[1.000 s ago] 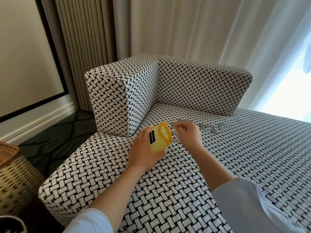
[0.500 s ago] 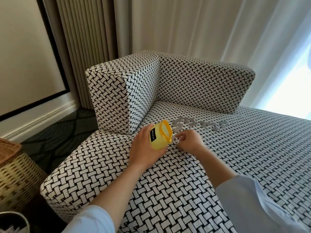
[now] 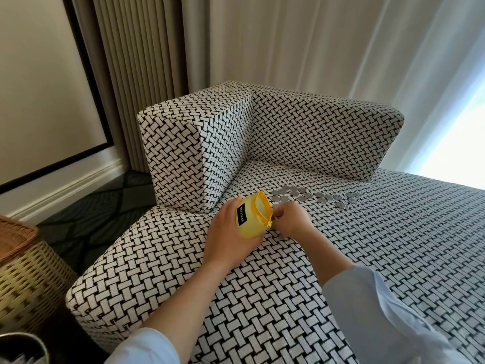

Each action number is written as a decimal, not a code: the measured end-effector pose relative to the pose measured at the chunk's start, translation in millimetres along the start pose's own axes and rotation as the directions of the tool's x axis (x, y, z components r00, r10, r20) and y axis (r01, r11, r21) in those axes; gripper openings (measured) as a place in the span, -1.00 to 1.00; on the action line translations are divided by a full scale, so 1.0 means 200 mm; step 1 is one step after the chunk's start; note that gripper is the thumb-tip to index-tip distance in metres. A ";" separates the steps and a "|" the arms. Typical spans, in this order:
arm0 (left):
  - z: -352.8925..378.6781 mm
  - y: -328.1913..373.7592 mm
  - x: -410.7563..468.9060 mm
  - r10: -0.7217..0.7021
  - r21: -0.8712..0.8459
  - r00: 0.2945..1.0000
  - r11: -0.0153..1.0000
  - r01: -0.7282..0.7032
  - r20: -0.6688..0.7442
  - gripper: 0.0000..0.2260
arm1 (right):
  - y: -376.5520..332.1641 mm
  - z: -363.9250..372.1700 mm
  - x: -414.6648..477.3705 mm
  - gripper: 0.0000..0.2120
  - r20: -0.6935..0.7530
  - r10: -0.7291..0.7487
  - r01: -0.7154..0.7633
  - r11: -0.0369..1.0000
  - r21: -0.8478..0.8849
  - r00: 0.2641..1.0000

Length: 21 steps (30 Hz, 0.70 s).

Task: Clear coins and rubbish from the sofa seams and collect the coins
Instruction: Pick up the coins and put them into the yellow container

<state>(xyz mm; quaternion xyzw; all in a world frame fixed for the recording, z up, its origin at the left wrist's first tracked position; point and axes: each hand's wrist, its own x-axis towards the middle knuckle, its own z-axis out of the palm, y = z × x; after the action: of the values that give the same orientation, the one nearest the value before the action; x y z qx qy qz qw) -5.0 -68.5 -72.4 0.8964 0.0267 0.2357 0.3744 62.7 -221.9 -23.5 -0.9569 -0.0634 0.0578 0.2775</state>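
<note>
While the left hand grips the yellow zip pouch tilted above the sofa seat, the right hand pinches what looks like a coin at its open mouth. Many loose coins lie scattered near the backrest corner, so collecting seems under way, with most left.
</note>
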 end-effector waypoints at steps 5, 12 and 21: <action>0.00 0.00 0.00 -0.001 0.013 1.000 1.000 0.001 0.013 -0.13 | 0.02 0.01 -0.04 -0.87 -0.056 -0.022 0.024 0.999 0.042 0.998; 0.03 -0.01 0.01 0.034 0.124 0.998 0.991 -0.041 0.055 -0.11 | 0.01 -0.08 -0.11 -0.87 -0.315 0.126 0.101 0.784 0.612 0.941; 0.08 0.11 0.10 -0.010 -0.007 0.995 1.000 0.011 0.097 -0.25 | -0.06 -0.16 -0.09 -0.93 -0.267 -0.038 0.162 0.874 0.458 0.963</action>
<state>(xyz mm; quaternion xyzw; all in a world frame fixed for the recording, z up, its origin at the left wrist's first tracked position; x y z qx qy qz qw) 16.5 -91.2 -59.9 0.9051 0.0124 0.1902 0.3800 49.6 -231.0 11.8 -0.8544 -0.0615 -0.0639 0.5120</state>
